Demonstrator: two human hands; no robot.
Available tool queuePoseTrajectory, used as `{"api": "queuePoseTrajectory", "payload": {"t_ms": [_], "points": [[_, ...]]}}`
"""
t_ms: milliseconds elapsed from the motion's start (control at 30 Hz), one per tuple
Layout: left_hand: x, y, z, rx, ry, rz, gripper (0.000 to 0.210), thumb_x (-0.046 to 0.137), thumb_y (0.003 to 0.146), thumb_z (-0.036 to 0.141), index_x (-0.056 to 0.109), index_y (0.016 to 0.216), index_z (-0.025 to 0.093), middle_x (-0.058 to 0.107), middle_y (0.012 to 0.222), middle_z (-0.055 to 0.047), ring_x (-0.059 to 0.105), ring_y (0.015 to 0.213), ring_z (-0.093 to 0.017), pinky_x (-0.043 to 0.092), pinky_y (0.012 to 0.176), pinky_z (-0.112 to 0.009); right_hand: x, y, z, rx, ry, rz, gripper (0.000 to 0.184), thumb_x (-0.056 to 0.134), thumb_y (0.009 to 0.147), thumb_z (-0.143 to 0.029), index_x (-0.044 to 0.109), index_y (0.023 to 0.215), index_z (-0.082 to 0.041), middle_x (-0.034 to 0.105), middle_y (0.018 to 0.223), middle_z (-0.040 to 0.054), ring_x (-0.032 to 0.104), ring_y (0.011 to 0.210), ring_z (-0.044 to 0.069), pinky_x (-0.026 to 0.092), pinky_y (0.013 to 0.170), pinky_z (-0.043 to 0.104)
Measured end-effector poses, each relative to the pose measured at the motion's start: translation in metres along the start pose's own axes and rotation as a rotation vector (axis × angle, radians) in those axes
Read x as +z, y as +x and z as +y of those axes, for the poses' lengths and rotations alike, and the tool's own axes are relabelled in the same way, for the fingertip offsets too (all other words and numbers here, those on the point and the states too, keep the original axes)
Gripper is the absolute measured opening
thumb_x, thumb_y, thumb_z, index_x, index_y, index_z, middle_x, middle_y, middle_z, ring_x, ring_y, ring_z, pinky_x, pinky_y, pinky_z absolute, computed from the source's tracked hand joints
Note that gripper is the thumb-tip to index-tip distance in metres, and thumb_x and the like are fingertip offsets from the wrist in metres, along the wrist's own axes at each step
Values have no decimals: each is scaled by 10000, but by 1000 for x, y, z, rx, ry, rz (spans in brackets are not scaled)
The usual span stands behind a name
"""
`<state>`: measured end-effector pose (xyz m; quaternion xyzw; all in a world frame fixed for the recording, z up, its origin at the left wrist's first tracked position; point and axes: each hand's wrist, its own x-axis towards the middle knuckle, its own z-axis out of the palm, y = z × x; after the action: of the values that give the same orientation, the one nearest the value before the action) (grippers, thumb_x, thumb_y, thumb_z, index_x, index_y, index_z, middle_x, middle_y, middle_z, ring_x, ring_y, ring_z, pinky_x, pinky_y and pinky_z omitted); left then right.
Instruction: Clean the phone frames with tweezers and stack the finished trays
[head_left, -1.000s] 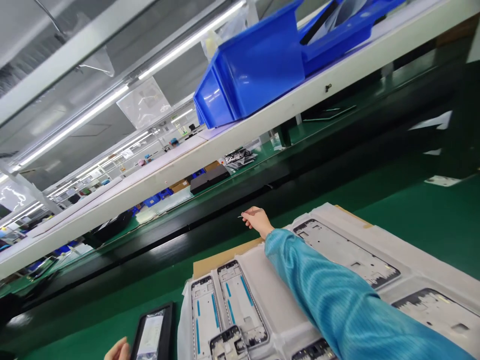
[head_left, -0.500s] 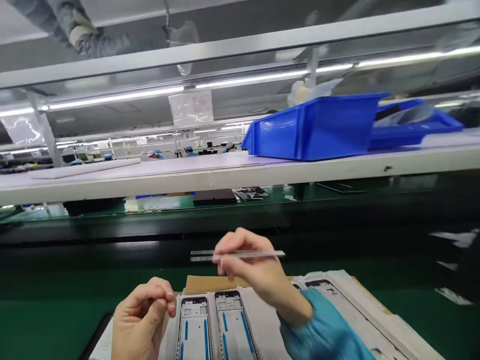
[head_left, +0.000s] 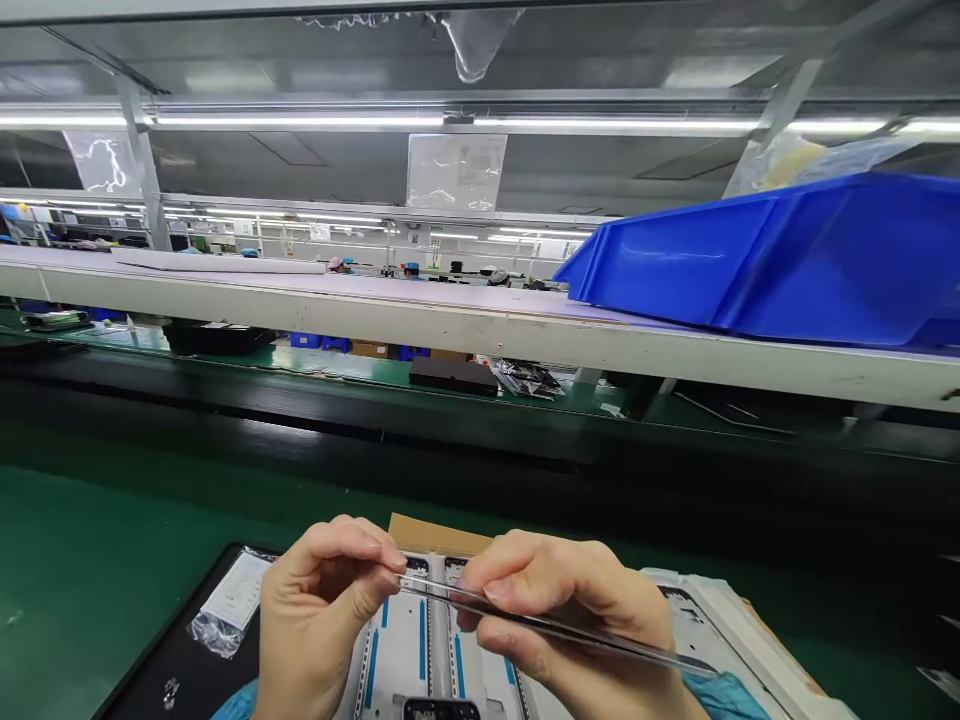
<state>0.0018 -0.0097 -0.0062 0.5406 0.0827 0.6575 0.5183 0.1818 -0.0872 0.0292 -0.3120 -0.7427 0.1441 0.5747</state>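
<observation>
The right hand (head_left: 577, 600) pinches a pair of tweezers (head_left: 675, 658), their tips reaching ten o'clock to the left hand (head_left: 315, 600), whose thumb and forefinger press together; I can't tell what's between them. Below, towards six o'clock, lie phone frames (head_left: 401, 650) with blue strips. A black tray (head_left: 150, 670) sits at eight o'clock on the green bench (head_left: 60, 560), a blue bin (head_left: 750, 265) at one o'clock on the shelf (head_left: 420, 322).

Thin tweezers (head_left: 561, 629) in right fingers (head_left: 516, 590), one end seemingly against left fingers (head_left: 373, 592)
</observation>
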Motion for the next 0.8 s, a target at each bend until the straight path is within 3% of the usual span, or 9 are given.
{"api": "queuePoseTrajectory", "payload": {"t_ms": [167,333,533,700,800], "points": [[-3,-1,-1,80,68,55,268,861,767,190,789,958,364,776,722,61,729,670,-122,609,623,-166,2,2,-4,-32,-25,35,188,759,895,-174,594,935,-253,762,913,-19,745,771,140,603,674,231],[0,-3,1,78,75,71,259,884,740,233,807,943,374,781,692,56,738,638,-128,612,605,-163,1,-1,-3,-15,-40,29,216,770,884,-158,593,958,-258,763,947,-17,749,819,142,606,710,232],[18,-12,3,-17,38,354,270,966,603,350,805,817,320,749,639,54,716,652,-119,601,648,-152,3,0,-4,-14,-12,36,198,764,881,-140,601,920,-246,761,911,-21,752,793,144,602,691,228],[14,-9,-1,80,34,279,249,950,640,309,814,847,332,761,635,51,704,615,-110,592,587,-139,3,3,-5,-15,1,52,213,788,848,-114,639,928,-243,771,909,-16,753,783,142,607,694,223],[16,-7,0,53,23,317,261,963,611,332,810,822,327,755,634,55,695,620,-103,581,585,-127,4,5,-6,-23,32,81,210,794,827,-91,650,892,-229,771,876,-10,747,740,138,604,678,217]]}}
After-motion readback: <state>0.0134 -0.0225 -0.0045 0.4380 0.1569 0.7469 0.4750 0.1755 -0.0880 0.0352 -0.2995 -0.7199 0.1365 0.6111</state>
